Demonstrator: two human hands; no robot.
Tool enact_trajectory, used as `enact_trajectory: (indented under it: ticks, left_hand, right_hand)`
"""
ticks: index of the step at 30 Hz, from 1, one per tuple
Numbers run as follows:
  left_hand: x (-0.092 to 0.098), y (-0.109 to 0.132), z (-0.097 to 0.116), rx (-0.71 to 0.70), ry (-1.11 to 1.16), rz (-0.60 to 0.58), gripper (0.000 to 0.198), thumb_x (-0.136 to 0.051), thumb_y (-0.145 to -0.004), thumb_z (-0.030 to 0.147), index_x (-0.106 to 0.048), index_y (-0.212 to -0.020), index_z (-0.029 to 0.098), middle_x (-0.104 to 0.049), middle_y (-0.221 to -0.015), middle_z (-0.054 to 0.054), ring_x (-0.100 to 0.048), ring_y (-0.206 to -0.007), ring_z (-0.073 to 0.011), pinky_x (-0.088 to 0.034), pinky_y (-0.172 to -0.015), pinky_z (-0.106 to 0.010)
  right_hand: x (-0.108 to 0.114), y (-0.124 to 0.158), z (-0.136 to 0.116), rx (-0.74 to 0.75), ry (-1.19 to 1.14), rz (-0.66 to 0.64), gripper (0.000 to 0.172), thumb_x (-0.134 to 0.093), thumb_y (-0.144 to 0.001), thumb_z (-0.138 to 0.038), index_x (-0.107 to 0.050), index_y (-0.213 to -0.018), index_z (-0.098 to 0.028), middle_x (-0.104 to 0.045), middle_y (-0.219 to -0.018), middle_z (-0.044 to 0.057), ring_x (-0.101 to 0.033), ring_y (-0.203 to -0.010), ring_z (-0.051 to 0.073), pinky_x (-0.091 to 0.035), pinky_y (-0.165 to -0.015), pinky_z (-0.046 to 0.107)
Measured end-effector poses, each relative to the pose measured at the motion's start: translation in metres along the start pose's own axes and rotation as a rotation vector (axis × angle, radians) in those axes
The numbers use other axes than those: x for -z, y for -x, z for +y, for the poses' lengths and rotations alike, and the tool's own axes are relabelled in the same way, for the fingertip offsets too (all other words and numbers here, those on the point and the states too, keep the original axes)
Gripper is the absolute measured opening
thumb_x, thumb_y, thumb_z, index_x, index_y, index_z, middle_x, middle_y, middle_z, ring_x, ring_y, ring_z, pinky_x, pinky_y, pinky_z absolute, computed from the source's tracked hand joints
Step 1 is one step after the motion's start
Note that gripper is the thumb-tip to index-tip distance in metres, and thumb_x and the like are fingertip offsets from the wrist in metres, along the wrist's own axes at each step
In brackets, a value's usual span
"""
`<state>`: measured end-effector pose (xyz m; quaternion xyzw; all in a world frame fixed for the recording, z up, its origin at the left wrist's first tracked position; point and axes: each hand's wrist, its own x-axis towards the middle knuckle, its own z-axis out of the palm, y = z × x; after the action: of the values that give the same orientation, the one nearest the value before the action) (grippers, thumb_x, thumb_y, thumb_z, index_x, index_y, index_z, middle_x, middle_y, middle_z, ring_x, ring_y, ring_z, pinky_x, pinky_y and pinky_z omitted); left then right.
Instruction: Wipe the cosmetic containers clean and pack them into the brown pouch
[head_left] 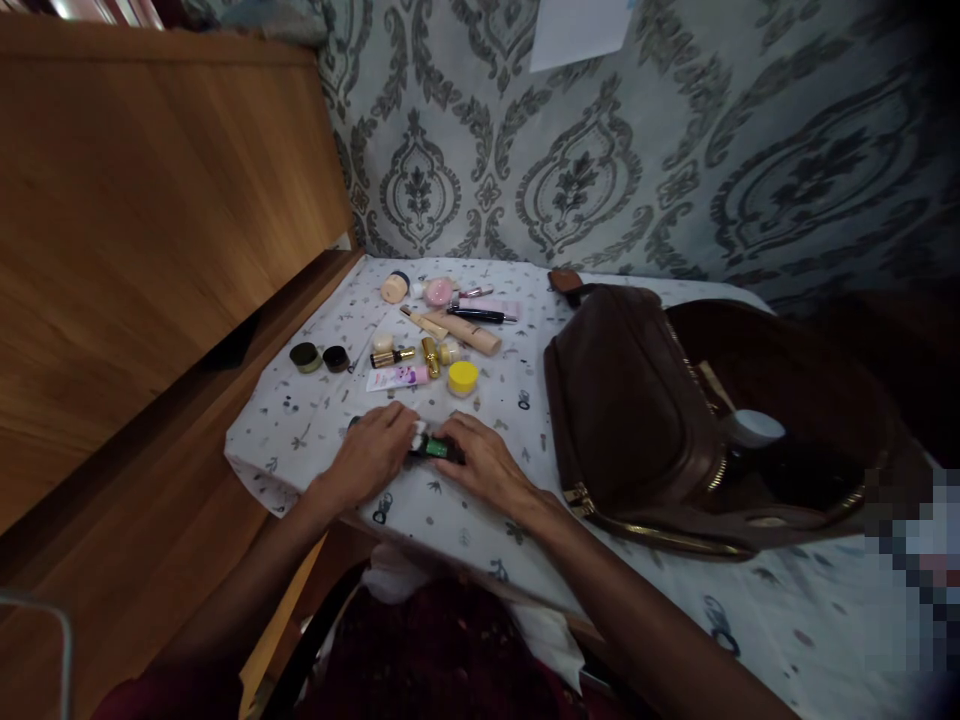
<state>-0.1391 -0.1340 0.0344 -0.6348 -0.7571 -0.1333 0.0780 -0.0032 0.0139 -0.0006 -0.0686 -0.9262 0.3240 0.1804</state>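
Note:
Near the front edge of the table, my left hand (375,445) is closed over small items; a dark end sticks out at its left side, and the rest is hidden under the fingers. My right hand (484,460) curls around a small dark bottle with a green label (436,448), which lies on its side. White pieces (420,430) show between the two hands. Just beyond them are a yellow-lidded jar (463,377), a pink and white tube (396,378), a black and gold lipstick (393,357) and a gold tube (430,356).
Further back lie a beige tube (472,333), a black pen-like item (480,315), a pink round container (439,291) and a peach jar (394,287). Two dark round jars (306,357) sit left. An open brown bag (622,410) stands right. A wooden cabinet (165,180) borders the left.

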Motion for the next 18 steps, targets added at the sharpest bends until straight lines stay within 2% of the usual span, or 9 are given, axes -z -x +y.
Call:
enact_trajectory:
  ticks: [4, 7, 12, 18]
  left_hand:
    - [0.008, 0.021, -0.030, 0.150, 0.097, 0.047, 0.027, -0.031, -0.102, 0.027, -0.056, -0.111, 0.020, -0.059, -0.099, -0.006, -0.060, -0.088, -0.0198, -0.051, -0.080, -0.034]
    - [0.008, 0.036, -0.041, 0.242, 0.213, 0.118, 0.030, -0.030, -0.103, 0.028, -0.055, -0.115, 0.020, -0.058, -0.099, -0.006, -0.060, -0.091, -0.0190, -0.050, -0.082, -0.032]
    - [0.002, 0.049, -0.040, 0.306, 0.318, 0.223, 0.030, -0.034, -0.102, 0.027, -0.055, -0.121, 0.019, -0.057, -0.101, -0.006, -0.059, -0.091, -0.0178, -0.049, -0.083, -0.031]
    - [-0.002, 0.041, -0.037, 0.278, 0.296, 0.300, 0.027, -0.039, -0.100, 0.026, -0.058, -0.118, 0.020, -0.058, -0.101, -0.006, -0.060, -0.091, -0.0175, -0.051, -0.083, -0.032]
  right_hand:
    - [0.004, 0.001, -0.005, -0.009, 0.013, -0.029, 0.019, -0.072, -0.078, -0.016, -0.060, -0.092, -0.019, -0.059, -0.090, 0.003, -0.056, -0.082, 0.019, -0.044, -0.074, 0.029]
    - [0.008, 0.001, -0.008, -0.026, 0.000, -0.068, 0.017, -0.071, -0.080, -0.019, -0.060, -0.093, -0.019, -0.060, -0.086, 0.002, -0.056, -0.076, 0.017, -0.042, -0.069, 0.027]
    - [0.012, 0.000, -0.009, -0.066, -0.045, -0.128, 0.011, -0.067, -0.085, -0.027, -0.064, -0.091, -0.018, -0.062, -0.077, 0.000, -0.056, -0.067, 0.015, -0.039, -0.064, 0.025]
    - [0.008, 0.000, -0.002, -0.005, -0.049, -0.042, 0.012, -0.066, -0.087, -0.029, -0.062, -0.091, -0.018, -0.061, -0.081, 0.002, -0.056, -0.072, 0.016, -0.040, -0.066, 0.026]
